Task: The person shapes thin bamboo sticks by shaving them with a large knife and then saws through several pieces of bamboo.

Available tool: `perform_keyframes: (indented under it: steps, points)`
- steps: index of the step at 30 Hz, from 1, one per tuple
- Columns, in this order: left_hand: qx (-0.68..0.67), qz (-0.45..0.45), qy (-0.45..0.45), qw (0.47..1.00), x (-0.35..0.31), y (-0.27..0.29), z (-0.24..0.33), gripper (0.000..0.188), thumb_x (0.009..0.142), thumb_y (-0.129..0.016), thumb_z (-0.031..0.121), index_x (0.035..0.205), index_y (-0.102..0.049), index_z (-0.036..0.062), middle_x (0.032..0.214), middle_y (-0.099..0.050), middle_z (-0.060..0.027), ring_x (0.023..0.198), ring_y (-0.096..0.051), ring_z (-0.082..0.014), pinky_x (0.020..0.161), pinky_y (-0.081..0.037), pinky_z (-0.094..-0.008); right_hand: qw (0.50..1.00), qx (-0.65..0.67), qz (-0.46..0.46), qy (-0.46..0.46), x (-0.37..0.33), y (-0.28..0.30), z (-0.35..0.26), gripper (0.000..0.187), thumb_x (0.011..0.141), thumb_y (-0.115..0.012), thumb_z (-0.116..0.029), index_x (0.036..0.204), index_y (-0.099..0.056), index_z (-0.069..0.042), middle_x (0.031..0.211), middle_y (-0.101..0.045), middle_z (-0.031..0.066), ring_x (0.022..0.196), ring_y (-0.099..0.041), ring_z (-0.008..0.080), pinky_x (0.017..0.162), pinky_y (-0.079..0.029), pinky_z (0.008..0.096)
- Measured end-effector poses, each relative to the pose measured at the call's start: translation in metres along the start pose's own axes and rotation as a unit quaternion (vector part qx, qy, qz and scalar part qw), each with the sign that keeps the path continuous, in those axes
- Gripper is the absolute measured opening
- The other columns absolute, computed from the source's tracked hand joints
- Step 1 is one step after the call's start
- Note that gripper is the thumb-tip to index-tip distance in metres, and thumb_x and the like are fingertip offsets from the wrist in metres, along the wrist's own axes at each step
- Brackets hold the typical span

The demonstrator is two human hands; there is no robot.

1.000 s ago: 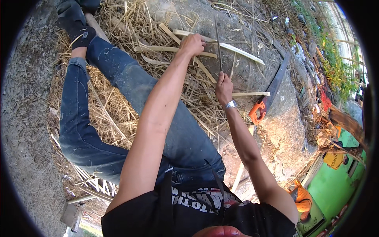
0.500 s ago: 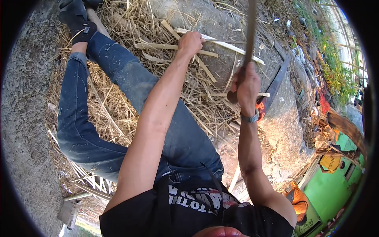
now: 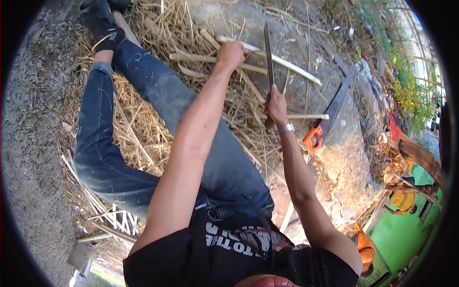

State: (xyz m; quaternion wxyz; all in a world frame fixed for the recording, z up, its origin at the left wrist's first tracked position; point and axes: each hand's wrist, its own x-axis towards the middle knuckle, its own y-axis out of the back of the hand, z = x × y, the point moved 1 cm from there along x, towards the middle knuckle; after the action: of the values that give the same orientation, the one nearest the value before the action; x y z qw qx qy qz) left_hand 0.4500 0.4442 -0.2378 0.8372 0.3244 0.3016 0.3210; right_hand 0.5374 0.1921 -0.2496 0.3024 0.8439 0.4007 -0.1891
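Note:
My left hand (image 3: 231, 55) is closed on a pale bamboo strip (image 3: 296, 71), which slants from the hand down to the right across the stone. Wrapped round a handle, my right hand (image 3: 276, 107) grips a machete (image 3: 268, 52). The long, narrow blade points away from me and crosses in front of the strip, right of my left hand. Whether the blade touches the strip I cannot tell. Beneath and beside my left hand lie more flat strips (image 3: 196, 58).
A handsaw (image 3: 330, 112) with an orange handle rests right of my right hand, on the large grey rock (image 3: 351, 138). Dry straw and shavings (image 3: 138, 119) surround my outstretched legs. A rough wall (image 3: 33, 143) borders the left. People in orange (image 3: 364, 251) and yellow (image 3: 403, 201) are at lower right.
The machete and my right hand have shifted left, and the blade has come down from its raised position to the strip. The saw's handle is now uncovered. My left hand keeps its grip.

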Motion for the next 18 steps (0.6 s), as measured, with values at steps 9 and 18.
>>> perform_keyframes:
  steps: [9,18]
  points:
    - [-0.127,0.046,-0.003,0.991,-0.011,0.011,0.002,0.028,0.091,-0.074,0.034,0.096,-0.079,0.0062,0.09,-0.074,-0.0196,0.085,-0.071,-0.0375,0.079,-0.054,-0.0454,0.998,0.061,-0.011,-0.031,-0.044,0.03,-0.072,0.059,0.105,-0.049,-0.057,0.077,-0.054,-0.005,0.061,-0.051,0.0017,0.044,-0.047,0.0121,0.041,-0.039,0.0298]
    - [-0.102,0.037,0.0,0.994,-0.027,0.018,0.01,0.023,0.093,-0.071,0.026,0.095,-0.076,0.0032,0.089,-0.074,-0.0193,0.085,-0.072,-0.0374,0.079,-0.055,-0.0437,0.999,-0.008,0.046,0.025,-0.045,0.024,-0.052,0.042,0.098,-0.066,-0.039,0.08,-0.059,-0.002,0.064,-0.056,0.0029,0.048,-0.052,0.0131,0.047,-0.044,0.0328]
